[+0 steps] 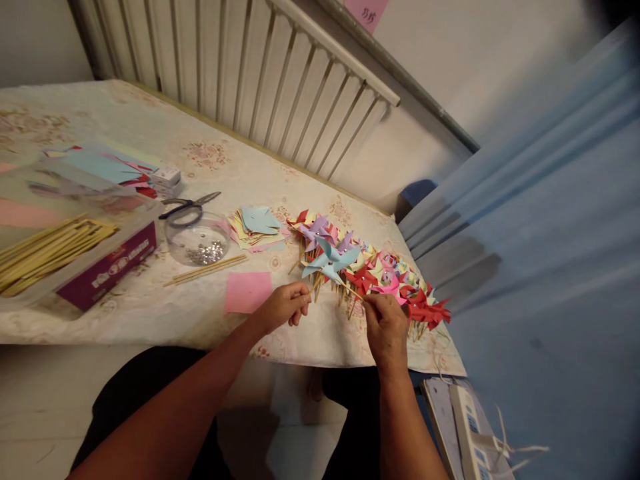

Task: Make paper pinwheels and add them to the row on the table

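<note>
My right hand (386, 328) is closed in a pinch on the thin stick of a light-blue paper pinwheel (331, 261). The pinwheel faces up, over the near edge of a pile of finished pinwheels (383, 267) in red, pink, purple and yellow. To its lower left is my left hand (286, 307), fingers curled together. A stick end shows at its fingertips, but I cannot tell whether the hand grips it. A pink paper square (248, 292) lies on the table just left of this hand.
Loose sticks (207, 269), a stack of cut paper (257, 228), a clear dish (175, 247) of small metal pins and scissors (193, 205) lie left. A plastic box (145, 243) holds many sticks (55, 257). A radiator (260, 80) stands behind, a blue curtain (530, 220) right.
</note>
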Motion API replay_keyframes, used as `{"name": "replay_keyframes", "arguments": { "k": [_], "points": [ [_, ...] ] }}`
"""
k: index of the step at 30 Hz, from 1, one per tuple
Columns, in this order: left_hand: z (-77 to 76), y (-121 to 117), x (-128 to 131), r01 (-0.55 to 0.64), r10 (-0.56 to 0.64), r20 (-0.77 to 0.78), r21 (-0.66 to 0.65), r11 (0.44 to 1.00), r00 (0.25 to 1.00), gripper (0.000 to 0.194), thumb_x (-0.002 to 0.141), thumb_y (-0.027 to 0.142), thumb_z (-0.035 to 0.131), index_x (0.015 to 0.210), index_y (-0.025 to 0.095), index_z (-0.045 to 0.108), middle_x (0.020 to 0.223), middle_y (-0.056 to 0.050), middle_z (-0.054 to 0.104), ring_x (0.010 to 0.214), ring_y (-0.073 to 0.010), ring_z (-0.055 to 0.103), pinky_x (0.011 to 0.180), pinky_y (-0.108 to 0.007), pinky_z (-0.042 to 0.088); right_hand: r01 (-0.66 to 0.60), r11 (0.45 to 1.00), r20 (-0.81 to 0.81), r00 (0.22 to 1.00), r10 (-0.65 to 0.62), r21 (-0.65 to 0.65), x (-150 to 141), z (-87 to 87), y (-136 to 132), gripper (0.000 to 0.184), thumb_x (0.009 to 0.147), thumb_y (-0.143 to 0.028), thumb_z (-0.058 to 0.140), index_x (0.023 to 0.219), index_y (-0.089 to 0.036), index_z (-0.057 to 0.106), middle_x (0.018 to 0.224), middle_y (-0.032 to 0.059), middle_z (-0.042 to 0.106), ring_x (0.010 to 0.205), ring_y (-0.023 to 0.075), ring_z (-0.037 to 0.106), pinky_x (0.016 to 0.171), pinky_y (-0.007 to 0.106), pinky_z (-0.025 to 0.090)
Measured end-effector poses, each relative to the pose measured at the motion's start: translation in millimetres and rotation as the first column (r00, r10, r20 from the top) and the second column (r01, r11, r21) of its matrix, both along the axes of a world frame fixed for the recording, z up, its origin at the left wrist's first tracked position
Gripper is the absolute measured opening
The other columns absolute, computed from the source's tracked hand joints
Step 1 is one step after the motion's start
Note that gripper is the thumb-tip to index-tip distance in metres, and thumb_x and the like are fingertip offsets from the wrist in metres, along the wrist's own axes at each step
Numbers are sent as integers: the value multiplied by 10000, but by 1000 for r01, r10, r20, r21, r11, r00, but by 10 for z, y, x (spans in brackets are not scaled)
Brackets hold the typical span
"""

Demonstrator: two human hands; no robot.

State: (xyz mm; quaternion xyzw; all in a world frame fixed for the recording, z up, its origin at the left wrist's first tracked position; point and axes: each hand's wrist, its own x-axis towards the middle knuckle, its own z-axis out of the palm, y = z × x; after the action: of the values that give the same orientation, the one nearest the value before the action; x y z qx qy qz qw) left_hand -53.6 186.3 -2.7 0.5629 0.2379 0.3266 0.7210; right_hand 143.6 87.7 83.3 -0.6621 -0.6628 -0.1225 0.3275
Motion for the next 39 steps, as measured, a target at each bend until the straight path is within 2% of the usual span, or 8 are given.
{"name": "replay_keyframes", "arguments": {
  "k": [9,22,30,34,39],
  "points": [
    [-9,0,-1,13,-13,2,-1,1000,1000,239,830,394,523,756,174,469,646,32,560,422,-52,472,406,-180,364,19,1000,8,1000,-19,12,23,7,-2,165,884,-236,497,855,-198,654,798,54,608,738,188,560,674,312,440],
    [69,-20,-10,13,-13,-5,-18,1000,1000,252,818,402,531,739,172,465,637,31,557,413,-51,462,397,-180,362,11,1000,-4,1000,-11,-18,48,-59,-25,147,872,-228,514,858,-200,658,791,47,592,737,180,554,663,297,434],
    [27,7,-6,16,-17,-10,-14,1000,1000,230,827,383,511,749,171,469,645,32,553,408,-53,465,391,-185,355,41,999,27,999,-41,9,139,-17,-79,132,871,-225,525,847,-187,648,792,46,601,759,184,566,689,307,442],
    [48,15,-22,18,-18,-21,-21,1000,1000,228,831,380,497,748,170,466,641,34,544,407,-54,462,390,-187,344,45,999,74,996,-46,16,258,90,-152,120,872,-237,539,850,-189,647,803,44,603,759,180,571,694,306,446],
    [24,27,-27,8,-8,-63,10,1000,998,221,838,370,476,740,172,464,636,36,533,412,-58,462,393,-190,343,26,995,174,984,-42,93,404,397,-207,112,876,-224,541,847,-196,645,824,40,606,770,171,580,699,293,454]
  ]
}}
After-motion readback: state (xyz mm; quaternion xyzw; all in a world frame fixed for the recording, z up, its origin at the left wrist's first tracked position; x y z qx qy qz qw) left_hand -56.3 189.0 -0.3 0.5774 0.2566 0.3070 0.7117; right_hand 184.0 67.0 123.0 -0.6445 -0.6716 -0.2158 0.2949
